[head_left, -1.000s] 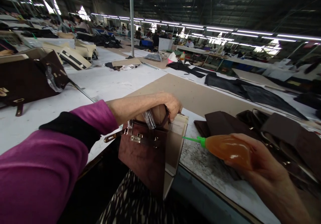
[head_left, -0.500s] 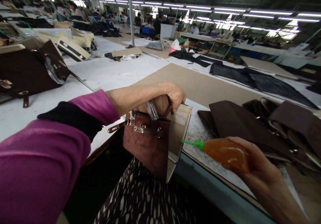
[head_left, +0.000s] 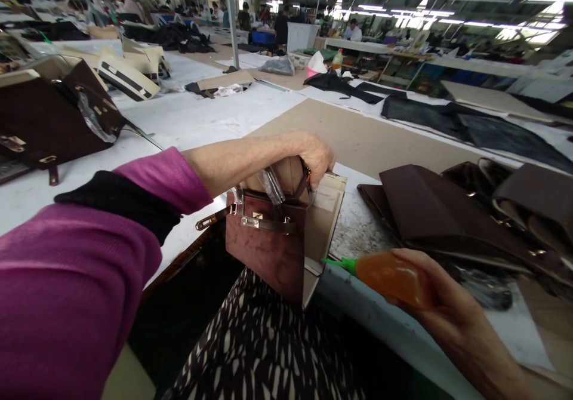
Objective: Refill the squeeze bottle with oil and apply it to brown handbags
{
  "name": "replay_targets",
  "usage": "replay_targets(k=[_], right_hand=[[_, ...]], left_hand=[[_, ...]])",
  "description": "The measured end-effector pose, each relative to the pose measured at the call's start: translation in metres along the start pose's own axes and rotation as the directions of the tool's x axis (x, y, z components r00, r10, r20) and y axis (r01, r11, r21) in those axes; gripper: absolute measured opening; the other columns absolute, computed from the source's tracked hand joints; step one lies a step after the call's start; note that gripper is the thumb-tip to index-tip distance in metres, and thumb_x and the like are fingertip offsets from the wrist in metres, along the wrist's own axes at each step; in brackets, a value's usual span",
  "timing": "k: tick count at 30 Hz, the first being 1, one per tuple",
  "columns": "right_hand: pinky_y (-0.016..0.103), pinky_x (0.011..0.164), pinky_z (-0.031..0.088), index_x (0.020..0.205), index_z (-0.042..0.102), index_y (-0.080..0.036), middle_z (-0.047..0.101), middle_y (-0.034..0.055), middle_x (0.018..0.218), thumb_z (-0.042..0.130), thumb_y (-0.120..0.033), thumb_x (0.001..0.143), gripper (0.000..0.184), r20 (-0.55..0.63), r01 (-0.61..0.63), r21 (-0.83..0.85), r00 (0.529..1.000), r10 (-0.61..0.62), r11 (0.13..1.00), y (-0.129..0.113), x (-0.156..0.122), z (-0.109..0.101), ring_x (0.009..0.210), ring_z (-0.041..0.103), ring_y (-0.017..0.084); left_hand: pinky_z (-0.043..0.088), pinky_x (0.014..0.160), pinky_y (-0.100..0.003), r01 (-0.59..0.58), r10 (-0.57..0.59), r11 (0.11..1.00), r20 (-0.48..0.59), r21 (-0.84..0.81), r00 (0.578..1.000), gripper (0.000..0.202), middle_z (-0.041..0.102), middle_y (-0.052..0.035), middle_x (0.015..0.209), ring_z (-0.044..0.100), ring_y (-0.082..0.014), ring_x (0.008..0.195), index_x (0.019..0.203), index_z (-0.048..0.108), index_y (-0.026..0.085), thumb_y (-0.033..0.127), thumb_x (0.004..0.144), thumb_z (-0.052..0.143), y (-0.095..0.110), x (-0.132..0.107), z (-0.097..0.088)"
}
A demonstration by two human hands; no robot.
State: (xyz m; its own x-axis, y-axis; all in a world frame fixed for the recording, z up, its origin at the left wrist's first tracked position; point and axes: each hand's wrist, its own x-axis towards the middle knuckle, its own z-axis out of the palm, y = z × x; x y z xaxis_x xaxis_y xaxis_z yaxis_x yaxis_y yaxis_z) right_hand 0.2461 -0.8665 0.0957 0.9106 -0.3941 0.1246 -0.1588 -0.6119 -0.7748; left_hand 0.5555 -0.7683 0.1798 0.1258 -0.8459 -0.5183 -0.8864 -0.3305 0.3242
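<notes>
Brown handbag, centre frame, hanging at the table edge; left hand gripping its top. Right hand, lower right, closing round an orange glue bottle, green nozzle touching the bag's cream side. Brown pieces lying right.

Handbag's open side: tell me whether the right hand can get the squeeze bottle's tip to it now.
Probably yes. The right hand holds the squeeze bottle, its green tip beside the beige side of the handbag, nothing between; the left hand grips the top.
</notes>
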Motion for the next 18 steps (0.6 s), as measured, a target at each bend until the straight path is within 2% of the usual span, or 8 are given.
replay_targets(k=[3, 6, 11, 15, 18], right_hand=[[0.027, 0.068, 0.055, 0.107, 0.062, -0.029, 0.068, 0.0015, 0.098, 0.071, -0.039, 0.071, 0.038, 0.022, 0.008, 0.005, 1.0, -0.008, 1.0, 0.004, -0.004, 0.004, 0.078, 0.067, 0.021], [0.026, 0.068, 0.055, 0.109, 0.06, -0.028, 0.068, 0.0018, 0.1, 0.071, -0.037, 0.072, 0.039, 0.049, 0.013, 0.009, 0.999, -0.013, 1.0, 0.006, -0.008, 0.007, 0.08, 0.067, 0.021], [0.027, 0.07, 0.055, 0.105, 0.063, -0.027, 0.068, 0.0017, 0.098, 0.073, -0.037, 0.068, 0.04, 0.026, 0.03, -0.009, 0.999, -0.03, 0.999, 0.011, -0.011, 0.01, 0.079, 0.067, 0.021], [0.027, 0.07, 0.055, 0.112, 0.059, -0.027, 0.069, 0.003, 0.099, 0.077, -0.04, 0.064, 0.053, 0.003, -0.132, 0.124, 0.991, 0.133, 0.983, 0.016, -0.015, 0.013, 0.082, 0.068, 0.023], [0.03, 0.072, 0.056, 0.116, 0.054, -0.026, 0.069, 0.005, 0.099, 0.079, -0.042, 0.062, 0.062, -0.003, -0.251, 0.329, 0.964, 0.266, 0.91, 0.017, -0.016, 0.018, 0.085, 0.067, 0.024]], left_hand=[[0.041, 0.076, -0.031, -0.006, 0.003, 0.996, 0.034, 0.088, 0.999, 0.038, 0.064, -0.0003, 0.07, 0.055, -0.0214, 0.079, 0.096, 0.071, 0.016, 0.018, 0.059, 0.071, 0.002, -0.001, 0.001], [0.04, 0.076, -0.031, -0.007, 0.005, 0.996, 0.032, 0.086, 0.999, 0.036, 0.062, 0.0004, 0.066, 0.055, -0.0213, 0.078, 0.095, 0.072, 0.016, 0.018, 0.059, 0.07, 0.003, -0.001, 0.002], [0.039, 0.082, -0.033, 0.095, -0.095, 0.995, 0.011, 0.032, 0.995, 0.038, 0.064, -0.0011, 0.071, 0.055, -0.0246, 0.088, 0.092, 0.072, 0.017, 0.017, 0.054, 0.072, 0.007, -0.01, 0.002], [0.039, 0.084, -0.033, 0.168, -0.167, 0.985, -0.033, 0.042, 0.985, 0.039, 0.067, -0.003, 0.081, 0.054, -0.0266, 0.097, 0.093, 0.072, 0.016, 0.019, 0.054, 0.073, 0.02, -0.033, -0.007], [0.04, 0.084, -0.033, 0.209, -0.198, 0.972, -0.1, 0.111, 0.975, 0.038, 0.066, -0.0028, 0.085, 0.054, -0.0272, 0.1, 0.095, 0.071, 0.016, 0.02, 0.057, 0.071, 0.033, -0.054, -0.021]])
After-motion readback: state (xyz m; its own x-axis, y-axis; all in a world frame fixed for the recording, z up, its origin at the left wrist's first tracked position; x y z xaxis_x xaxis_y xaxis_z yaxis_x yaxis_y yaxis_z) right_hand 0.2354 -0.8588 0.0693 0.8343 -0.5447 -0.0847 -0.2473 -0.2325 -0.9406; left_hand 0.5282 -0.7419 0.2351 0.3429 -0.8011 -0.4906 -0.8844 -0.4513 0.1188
